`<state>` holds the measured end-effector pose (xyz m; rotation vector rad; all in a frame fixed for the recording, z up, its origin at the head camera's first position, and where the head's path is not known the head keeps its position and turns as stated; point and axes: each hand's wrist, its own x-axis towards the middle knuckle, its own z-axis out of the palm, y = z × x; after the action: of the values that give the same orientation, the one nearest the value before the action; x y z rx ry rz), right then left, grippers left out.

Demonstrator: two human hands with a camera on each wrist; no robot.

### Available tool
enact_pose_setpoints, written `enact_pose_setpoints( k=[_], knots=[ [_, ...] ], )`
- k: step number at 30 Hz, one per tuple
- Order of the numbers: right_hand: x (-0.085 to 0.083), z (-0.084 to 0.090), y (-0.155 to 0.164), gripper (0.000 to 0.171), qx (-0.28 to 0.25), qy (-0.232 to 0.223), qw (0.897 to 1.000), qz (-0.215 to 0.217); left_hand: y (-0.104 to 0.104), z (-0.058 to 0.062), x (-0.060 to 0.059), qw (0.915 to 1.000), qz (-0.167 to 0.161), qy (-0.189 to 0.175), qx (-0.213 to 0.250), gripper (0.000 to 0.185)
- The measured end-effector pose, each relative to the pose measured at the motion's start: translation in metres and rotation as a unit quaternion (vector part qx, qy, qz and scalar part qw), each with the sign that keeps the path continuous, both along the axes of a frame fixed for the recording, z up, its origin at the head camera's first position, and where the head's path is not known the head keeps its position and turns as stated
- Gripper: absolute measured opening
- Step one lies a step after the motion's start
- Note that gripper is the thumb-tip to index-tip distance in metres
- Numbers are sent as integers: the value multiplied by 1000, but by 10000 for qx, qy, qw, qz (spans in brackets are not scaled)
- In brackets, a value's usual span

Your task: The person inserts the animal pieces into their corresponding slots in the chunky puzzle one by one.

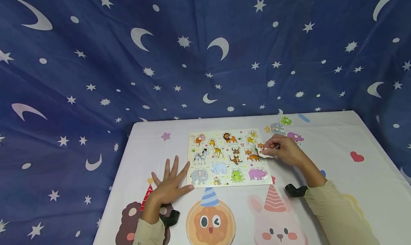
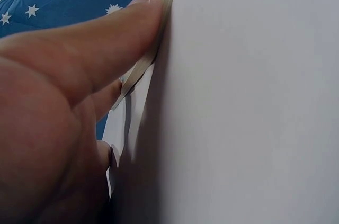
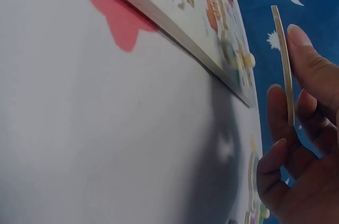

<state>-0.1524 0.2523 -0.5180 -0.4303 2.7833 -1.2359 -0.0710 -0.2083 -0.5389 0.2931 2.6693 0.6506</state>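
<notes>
My right hand (image 1: 284,150) pinches a thin puzzle piece (image 1: 264,151) by its edges at the puzzle board (image 1: 224,180)'s right edge — light, stiff. My left hand (image 1: 168,184) lies flat, fingers spread, on the counter (image 1: 337,159).

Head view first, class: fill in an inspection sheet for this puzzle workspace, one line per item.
Surface: table under a white cloth printed with cartoon animals, hearts and stars.
Job's things: animal puzzle board lies flat; puzzle piece held at its right edge.
Clutter: loose pieces lie on the cloth beyond the board's right corner.
Grips: left hand flat with fingers spread, fingertip against the board's left edge; right hand pinches the puzzle piece, clear of the cloth in the right wrist view.
Cables: nothing seen.
Surroundings: blue backdrop with white moons and stars.
</notes>
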Motion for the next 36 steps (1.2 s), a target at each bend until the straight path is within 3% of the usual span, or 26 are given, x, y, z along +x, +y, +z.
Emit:
enact_pose_setpoints(
  k=[7,20,26,36],
  knots=[
    [-3,-3,-11,14,27,92,9996,256,1,-1,0,10000,15,61,13,86],
    [-5,-11,-27,17,106,86,9993,352,2,1,2,10000,47,-12,48,86],
    [-8,-14,-33,17,-64,-157,9990,412,2,1,1,10000,40,-3,42,86],
    [-12,-15,-38,16,151,-283,9985,446,0,1,1,10000,26,-50,68,86]
  ],
)
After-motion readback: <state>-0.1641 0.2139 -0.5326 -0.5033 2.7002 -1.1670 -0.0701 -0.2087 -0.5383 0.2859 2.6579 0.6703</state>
